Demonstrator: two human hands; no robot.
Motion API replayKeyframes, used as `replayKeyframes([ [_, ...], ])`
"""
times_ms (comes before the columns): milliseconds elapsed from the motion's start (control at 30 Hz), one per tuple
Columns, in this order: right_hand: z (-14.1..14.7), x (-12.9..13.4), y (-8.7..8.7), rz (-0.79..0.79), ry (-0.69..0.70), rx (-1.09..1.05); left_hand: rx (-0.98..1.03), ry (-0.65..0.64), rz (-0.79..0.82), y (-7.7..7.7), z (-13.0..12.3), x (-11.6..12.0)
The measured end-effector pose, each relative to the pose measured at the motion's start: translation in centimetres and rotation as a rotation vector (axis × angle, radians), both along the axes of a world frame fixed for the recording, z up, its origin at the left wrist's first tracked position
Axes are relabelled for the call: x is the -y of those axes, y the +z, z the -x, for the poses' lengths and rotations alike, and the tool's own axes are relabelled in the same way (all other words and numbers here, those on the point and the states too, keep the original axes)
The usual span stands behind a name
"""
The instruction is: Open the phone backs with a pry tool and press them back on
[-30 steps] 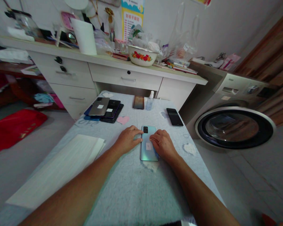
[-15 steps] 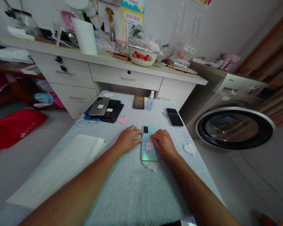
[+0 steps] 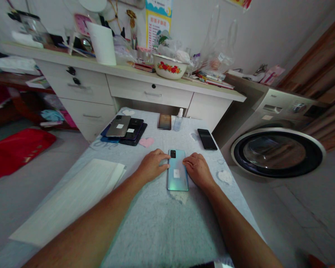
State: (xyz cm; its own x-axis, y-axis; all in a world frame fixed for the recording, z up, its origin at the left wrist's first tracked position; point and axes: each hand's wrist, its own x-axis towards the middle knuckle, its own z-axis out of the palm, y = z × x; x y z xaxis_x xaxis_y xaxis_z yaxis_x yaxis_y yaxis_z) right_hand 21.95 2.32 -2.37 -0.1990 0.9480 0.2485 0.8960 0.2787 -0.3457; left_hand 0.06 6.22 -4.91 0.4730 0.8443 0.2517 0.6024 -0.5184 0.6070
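A light blue-green phone (image 3: 174, 182) lies back up on the cloth-covered table, its camera block at the far left corner and a small white label on its back. My left hand (image 3: 153, 164) holds its left edge, with forefinger and thumb against the side. At the right edge rests my right hand (image 3: 197, 166), fingers curled and pressed together; whatever is in them, if anything, is hidden. Farther right, a black phone (image 3: 207, 139) lies screen up. Several labelled phones (image 3: 119, 128) are stacked at the far left of the table.
A clear spray bottle (image 3: 178, 121) stands at the table's far side beside a small brown blurred item (image 3: 164, 121). Folded whitish sheets (image 3: 72, 201) lie at the left. Beyond the table is a drawer desk (image 3: 150, 88); a washing machine (image 3: 276, 123) stands at the right.
My right hand has shifted right, from over the phone's back to its right edge. My left hand keeps its place at the left edge, and the phone lies where it was.
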Motion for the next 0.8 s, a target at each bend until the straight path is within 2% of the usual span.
replayKeyframes([
  [300, 0.0, 1.1, 0.9, 0.061, 0.231, 0.006, -0.001, 0.007, -0.004, 0.1, 0.0, 0.0],
  [533, 0.7, 1.7, 1.1, 0.049, 0.399, -0.012, 0.005, 0.005, -0.011, 0.2, 0.0, 0.0],
  [667, 1.0, 1.4, 0.6, 0.016, 0.394, -0.013, 0.012, 0.001, -0.020, 0.1, 0.0, 0.0],
  [800, 1.2, 0.9, 0.0, 0.004, 0.307, -0.023, 0.013, 0.006, -0.010, 0.0, -0.1, 0.0],
])
